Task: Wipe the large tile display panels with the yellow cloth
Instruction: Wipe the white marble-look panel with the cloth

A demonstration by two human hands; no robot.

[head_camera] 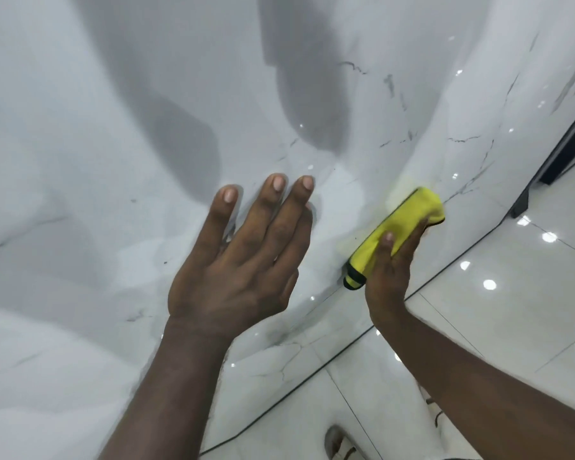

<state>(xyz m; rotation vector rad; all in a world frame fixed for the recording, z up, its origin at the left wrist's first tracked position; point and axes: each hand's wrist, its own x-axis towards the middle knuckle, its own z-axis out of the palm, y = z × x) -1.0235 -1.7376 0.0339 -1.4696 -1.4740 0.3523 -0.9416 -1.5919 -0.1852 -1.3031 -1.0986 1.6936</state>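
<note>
A large glossy white marble-look tile panel (113, 144) with thin grey veins fills most of the view. My right hand (390, 270) grips a folded yellow cloth (402, 224) with a dark edge and presses it against the lower right part of the panel. My left hand (246, 257) is held flat with straight, slightly spread fingers near the panel's middle; I cannot tell whether the fingertips touch the surface.
A second veined panel (512, 111) continues to the right. Shiny white floor tiles (495, 310) lie below, with ceiling lights reflected in them. A dark frame (558, 154) stands at the right edge. A sandalled foot (341, 443) shows at the bottom.
</note>
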